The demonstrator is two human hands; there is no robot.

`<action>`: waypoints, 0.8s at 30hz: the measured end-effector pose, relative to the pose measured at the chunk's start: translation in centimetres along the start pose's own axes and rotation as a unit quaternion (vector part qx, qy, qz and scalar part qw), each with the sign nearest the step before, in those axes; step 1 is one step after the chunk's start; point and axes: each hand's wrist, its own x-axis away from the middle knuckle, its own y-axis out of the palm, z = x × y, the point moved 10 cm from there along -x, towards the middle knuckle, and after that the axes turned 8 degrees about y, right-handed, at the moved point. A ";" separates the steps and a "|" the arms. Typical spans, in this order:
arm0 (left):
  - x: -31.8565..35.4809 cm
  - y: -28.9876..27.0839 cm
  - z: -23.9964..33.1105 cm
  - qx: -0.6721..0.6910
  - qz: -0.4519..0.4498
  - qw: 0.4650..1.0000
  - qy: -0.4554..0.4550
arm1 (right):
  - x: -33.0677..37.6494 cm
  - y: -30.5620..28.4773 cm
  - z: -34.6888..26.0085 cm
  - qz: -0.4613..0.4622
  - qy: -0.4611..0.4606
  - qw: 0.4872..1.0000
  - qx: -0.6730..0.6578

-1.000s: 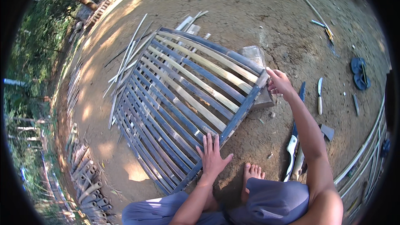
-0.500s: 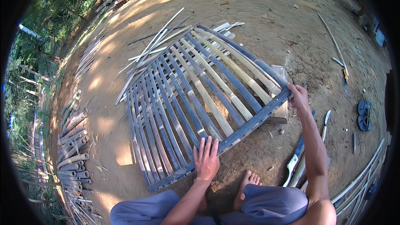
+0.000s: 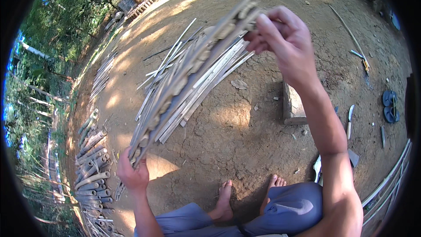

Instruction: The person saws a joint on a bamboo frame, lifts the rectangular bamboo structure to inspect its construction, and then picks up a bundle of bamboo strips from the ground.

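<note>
A bamboo slat panel is raised off the ground and seen almost edge-on, slanting from lower left to upper right. The slat ends show as a row of knobs between its two edge strips, slightly blurred. At its lower left end, my left hand is closed around the frame. My right hand is up at the far right end, thumb and curled fingers pinching the panel's corner; part of that grip is hidden. Beneath and behind the panel, a pile of split bamboo strips lies on the dirt.
A wooden block stands right of centre. A knife and dark sandals lie farther right. Cut bamboo tubes are stacked at left, and long poles lie lower right. My bare feet are near the front.
The panel has been lifted and tipped from lying face up to edge-on, uncovering the strip pile. My left hand moved left to its end; my right hand rose and moved away from me.
</note>
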 end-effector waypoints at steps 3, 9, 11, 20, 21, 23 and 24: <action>1.7 -3.0 -6.0 0.023 0.001 0.998 -0.062 | -2.2 5.5 -2.7 -0.033 -0.041 0.998 -0.025; 7.1 -8.6 -15.1 -0.056 0.079 0.989 -0.108 | -3.4 16.7 -10.7 -0.044 -0.123 0.988 -0.080; 9.3 -10.6 -17.7 -0.049 0.108 0.984 -0.131 | -2.5 20.9 -12.6 -0.029 -0.175 0.977 -0.120; 20.8 -8.8 -21.0 0.012 0.042 0.968 -0.246 | 6.1 33.9 -13.0 -0.183 -0.143 0.958 -0.168; 22.2 -8.1 -21.1 0.014 0.047 0.965 -0.258 | 7.4 34.9 -12.9 -0.206 -0.160 0.951 -0.164; 24.6 -8.2 -21.3 0.011 0.065 0.957 -0.284 | 9.5 36.5 -13.2 -0.224 -0.173 0.942 -0.181; 25.7 -7.7 -21.3 0.006 0.023 0.953 -0.301 | 10.4 36.8 -13.3 -0.236 -0.176 0.937 -0.187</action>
